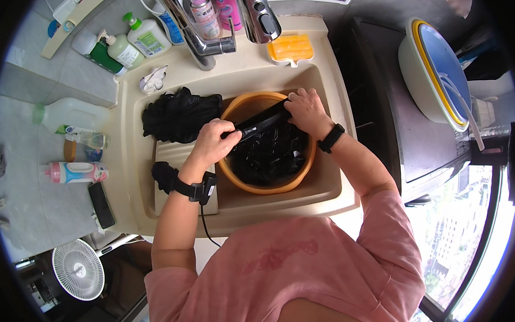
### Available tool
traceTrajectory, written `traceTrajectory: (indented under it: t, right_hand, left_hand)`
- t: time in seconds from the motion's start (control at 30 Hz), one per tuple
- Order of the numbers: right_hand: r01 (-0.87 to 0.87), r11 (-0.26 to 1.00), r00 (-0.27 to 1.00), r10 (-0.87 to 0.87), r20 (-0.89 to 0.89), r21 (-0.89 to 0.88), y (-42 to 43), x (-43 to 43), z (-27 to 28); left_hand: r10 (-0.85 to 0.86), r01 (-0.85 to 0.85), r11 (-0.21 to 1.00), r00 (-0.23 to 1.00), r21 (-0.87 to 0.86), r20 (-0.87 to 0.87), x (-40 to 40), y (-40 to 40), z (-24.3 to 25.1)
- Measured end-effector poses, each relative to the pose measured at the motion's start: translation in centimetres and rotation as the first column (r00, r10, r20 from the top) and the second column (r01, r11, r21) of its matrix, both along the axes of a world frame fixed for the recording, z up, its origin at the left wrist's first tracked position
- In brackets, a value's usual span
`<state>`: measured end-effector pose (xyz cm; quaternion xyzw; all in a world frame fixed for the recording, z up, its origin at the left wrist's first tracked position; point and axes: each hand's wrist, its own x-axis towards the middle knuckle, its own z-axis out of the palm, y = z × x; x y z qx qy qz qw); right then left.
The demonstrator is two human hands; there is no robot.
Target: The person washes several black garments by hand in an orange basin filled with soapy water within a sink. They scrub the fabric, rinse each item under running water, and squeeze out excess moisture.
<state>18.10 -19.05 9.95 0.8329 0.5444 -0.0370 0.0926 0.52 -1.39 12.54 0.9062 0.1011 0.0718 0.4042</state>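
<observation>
Between my left hand (215,140) and my right hand (307,111), a black garment (263,118) is stretched by its edge, slanting up to the right. Each hand grips one end of that edge. The cloth hangs over an orange basin (256,189), where dark wet fabric (268,157) lies in liquid. The basin stands inside a beige laundry sink (331,180). Left of it, a bunched black garment (180,115) rests at the sink's washboard (170,151). A smaller black cloth (164,175) lies beside my left wrist.
A chrome faucet (206,52) rises behind the basin. Yellow soap (290,47) sits in a dish on the back rim. Pump bottles (149,38) and a phone (102,204) line the left side. Stacked basins (435,73) stand on a dark appliance (383,97) at right.
</observation>
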Motion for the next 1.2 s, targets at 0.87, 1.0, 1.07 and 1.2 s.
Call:
traceTrajectory:
  t: [0.87, 1.0, 1.07, 1.2]
  right_hand:
    - [-0.055, 0.852, 0.968, -0.083, -0.238, -0.520, 3.1, -1.9, -10.7]
    - [-0.003, 0.925, 0.996, -0.029, -0.079, -0.380, 3.0, -3.4, -10.2]
    - [-0.177, 0.880, 0.982, 0.127, -0.141, -0.440, 2.4, -3.9, -11.0]
    - [-0.230, 0.827, 0.973, 0.215, -0.090, -0.514, 3.0, -2.8, -9.5]
  left_hand:
    - [0.169, 0.151, 0.931, 0.627, 0.332, -0.760, 2.0, -4.6, -14.1]
    - [0.158, 0.203, 0.895, 0.688, 0.398, -0.708, 1.5, -5.3, -13.4]
    - [0.138, 0.301, 0.842, 0.682, 0.448, -0.718, 1.4, -6.0, -13.3]
    - [0.030, 0.472, 0.756, 0.667, 0.454, -0.744, 1.3, -5.3, -12.4]
